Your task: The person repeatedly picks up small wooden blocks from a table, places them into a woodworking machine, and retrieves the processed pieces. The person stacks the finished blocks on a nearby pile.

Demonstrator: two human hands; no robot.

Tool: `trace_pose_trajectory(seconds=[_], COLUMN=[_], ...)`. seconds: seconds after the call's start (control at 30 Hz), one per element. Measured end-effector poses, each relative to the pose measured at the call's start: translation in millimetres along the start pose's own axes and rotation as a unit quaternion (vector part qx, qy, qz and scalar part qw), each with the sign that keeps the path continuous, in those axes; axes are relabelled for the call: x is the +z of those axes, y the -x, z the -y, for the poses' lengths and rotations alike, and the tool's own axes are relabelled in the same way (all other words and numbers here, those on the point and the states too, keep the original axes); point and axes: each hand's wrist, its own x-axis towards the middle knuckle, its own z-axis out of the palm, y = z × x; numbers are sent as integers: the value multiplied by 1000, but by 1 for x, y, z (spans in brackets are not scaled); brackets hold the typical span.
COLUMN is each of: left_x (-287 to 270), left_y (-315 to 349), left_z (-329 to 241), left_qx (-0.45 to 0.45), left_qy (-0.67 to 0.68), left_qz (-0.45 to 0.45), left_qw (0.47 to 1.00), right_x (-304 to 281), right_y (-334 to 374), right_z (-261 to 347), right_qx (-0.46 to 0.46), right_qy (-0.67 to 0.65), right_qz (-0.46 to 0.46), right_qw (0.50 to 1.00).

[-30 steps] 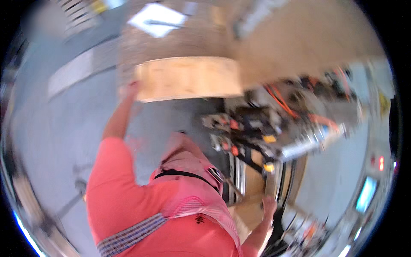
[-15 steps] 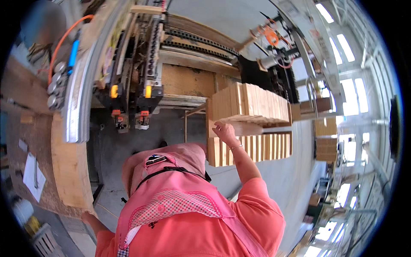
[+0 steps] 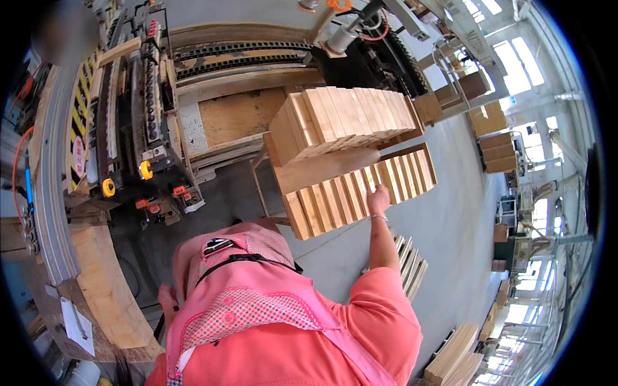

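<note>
My right hand (image 3: 379, 200) reaches out to a row of light wooden boards (image 3: 337, 201) standing side by side on a wooden stand. Its fingers are curled together against the boards' upper edges; what they hold, if anything, is hidden. Behind this row, across a bare strip of the stand's top (image 3: 322, 172), sits a taller stack of similar boards (image 3: 354, 116). My left hand (image 3: 168, 301) hangs low beside the pink apron (image 3: 257, 293), partly covered, and its fingers cannot be made out.
At the left stands a machine with metal rails (image 3: 55, 161), yellow knobs (image 3: 147, 170) and chain tracks (image 3: 244, 51). A workbench (image 3: 109, 283) with a paper sheet (image 3: 77, 327) is at the lower left. Wood strips (image 3: 412, 267) lie on the floor at right, and more timber (image 3: 454, 354) lies beyond.
My right hand has moved right, from the gap between stack and row onto the front row of boards. My left hand has left the workbench edge for my side. The view has turned.
</note>
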Motion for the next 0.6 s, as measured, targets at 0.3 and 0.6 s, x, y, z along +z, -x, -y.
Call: trace_pose_trajectory(seconds=[0.3, 0.6], left_x=[149, 152], left_y=[57, 69], left_z=[-75, -63], left_qx=[-5, -6], left_qy=[-118, -118], left_qz=[-83, -92], left_qw=[990, 989], right_x=[-10, 3], right_y=[-75, -79], right_z=[-66, -77], right_qx=[92, 24], right_qy=[80, 150], right_qz=[72, 62], right_qw=[990, 986])
